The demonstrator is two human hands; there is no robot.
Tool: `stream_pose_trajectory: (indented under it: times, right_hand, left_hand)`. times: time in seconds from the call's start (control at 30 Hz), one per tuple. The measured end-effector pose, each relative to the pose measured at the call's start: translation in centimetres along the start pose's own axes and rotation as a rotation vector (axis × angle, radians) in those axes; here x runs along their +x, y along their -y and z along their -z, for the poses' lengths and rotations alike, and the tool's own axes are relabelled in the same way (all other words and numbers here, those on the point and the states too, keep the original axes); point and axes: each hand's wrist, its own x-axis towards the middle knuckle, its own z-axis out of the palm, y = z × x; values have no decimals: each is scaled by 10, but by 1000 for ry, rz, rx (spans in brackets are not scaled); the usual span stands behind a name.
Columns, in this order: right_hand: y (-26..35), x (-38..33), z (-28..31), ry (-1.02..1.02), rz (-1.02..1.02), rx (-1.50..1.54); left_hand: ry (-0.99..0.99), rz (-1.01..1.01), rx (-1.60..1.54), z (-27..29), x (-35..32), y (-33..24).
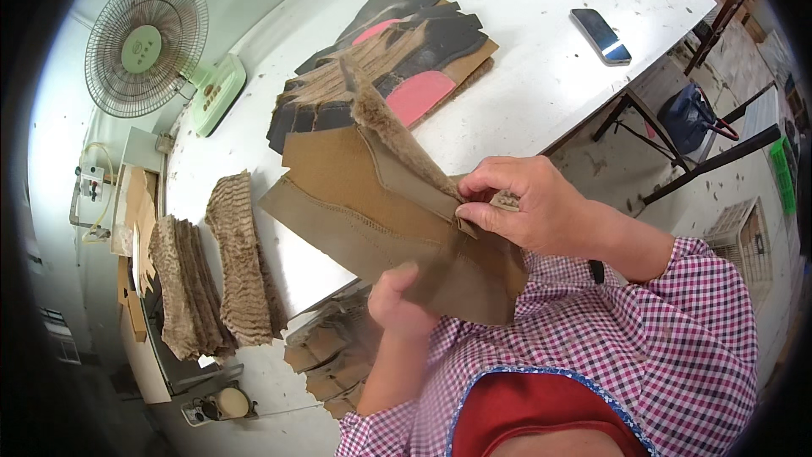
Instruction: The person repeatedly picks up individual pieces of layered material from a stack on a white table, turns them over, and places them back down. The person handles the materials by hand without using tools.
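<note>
A brown, stitched sheepskin-like panel (330, 169) is held up in front of my body, tilted, with its smooth side showing and a seam across it. My left hand (401, 303) grips its lower edge, thumb on top and the other fingers hidden underneath. At the panel's right side, my right hand (516, 199) pinches the end of a fur-edged strip (397, 131) that runs along it. Just behind lies a layered pile of black and tan pieces (423, 51) with pink patches, fur showing at their edges.
Two stacks of ribbed brown fur strips (182, 288) (241, 254) lie at the white table's (541, 110) left edge. A green fan (144, 46) stands far left. Toward the far right lies a phone (600, 35). A dark bag (689, 118) sits beyond the table; more brown pieces (326, 364) are below.
</note>
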Motion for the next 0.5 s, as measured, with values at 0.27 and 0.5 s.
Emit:
stream_pose_trajectory:
  times: [0.27, 0.5]
  right_hand:
    - [3, -6, 3, 22, -97, 57]
    - [4, -19, -14, -125, -51, -1]
  left_hand:
    - [-87, 37, 116, 1, -3, 3]
    - [-240, 45, 193, -10, -5, 10]
